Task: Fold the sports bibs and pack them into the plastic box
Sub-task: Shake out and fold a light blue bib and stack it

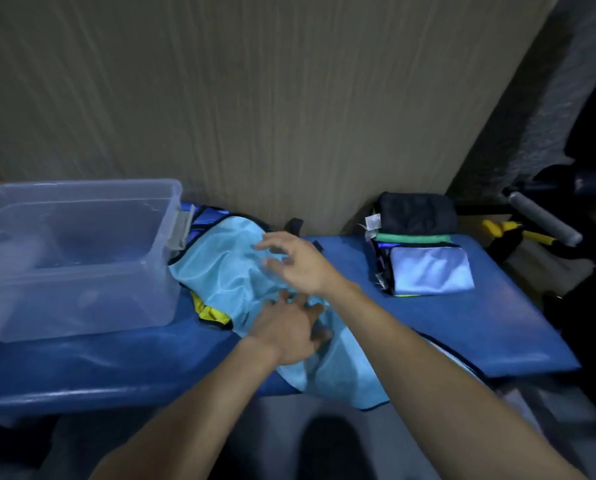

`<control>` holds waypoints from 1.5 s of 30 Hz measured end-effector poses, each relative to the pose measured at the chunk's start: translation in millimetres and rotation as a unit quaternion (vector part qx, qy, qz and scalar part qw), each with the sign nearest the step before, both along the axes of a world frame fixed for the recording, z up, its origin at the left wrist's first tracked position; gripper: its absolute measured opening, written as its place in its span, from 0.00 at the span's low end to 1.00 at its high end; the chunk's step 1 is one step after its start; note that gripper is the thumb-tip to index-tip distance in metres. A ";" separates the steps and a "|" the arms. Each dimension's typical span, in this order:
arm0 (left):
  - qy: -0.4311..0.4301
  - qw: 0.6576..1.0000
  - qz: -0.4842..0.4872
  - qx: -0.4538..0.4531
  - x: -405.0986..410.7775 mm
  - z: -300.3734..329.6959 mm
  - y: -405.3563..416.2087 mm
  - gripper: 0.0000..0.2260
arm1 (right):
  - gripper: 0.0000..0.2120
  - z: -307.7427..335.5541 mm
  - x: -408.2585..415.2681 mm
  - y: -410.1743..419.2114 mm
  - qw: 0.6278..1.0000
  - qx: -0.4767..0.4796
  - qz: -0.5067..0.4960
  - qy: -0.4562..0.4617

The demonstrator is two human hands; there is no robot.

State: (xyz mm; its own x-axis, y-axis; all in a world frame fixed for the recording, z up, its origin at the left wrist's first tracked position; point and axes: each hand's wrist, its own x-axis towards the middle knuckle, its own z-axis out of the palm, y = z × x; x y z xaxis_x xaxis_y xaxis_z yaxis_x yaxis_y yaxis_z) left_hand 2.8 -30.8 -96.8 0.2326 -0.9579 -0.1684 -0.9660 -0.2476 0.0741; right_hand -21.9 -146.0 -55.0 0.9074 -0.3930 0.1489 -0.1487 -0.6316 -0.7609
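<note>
- Working at mid-frame on the light blue bib (220, 268), which lies spread and rumpled on the blue worktop (462, 327), one corner hanging over the near edge.
- My left hand (289, 336) rests on the cloth with fingers spread; my right hand (298, 263) hovers just above it, fingers loosely parted, gripping nothing.
- Done, I judge: a folded stack (421, 258) at right of the frame.
- Left: this bib, a yellow one (213, 313) under it, and packing; the plastic box (78, 258) at left looks empty.
</note>
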 end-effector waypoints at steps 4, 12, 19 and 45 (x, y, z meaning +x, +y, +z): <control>-0.037 0.999 -0.019 0.005 -25.2 10.3 -18.0 0.25 | 0.10 -19.1 -105.1 -13.1 0.985 -0.160 -0.066 0.009; 0.001 0.999 -0.010 0.045 -40.3 15.0 -42.8 0.24 | 0.14 -41.3 -259.0 -52.8 0.954 -0.155 -0.196 0.166; -0.011 0.999 0.024 0.027 -51.3 9.8 -48.4 0.25 | 0.14 -54.5 -320.1 -69.7 0.926 -0.090 -0.310 0.198; -0.017 0.997 0.071 -0.018 -62.7 -7.1 -42.2 0.25 | 0.13 -125.0 -365.8 -8.7 0.808 0.436 -0.384 -0.096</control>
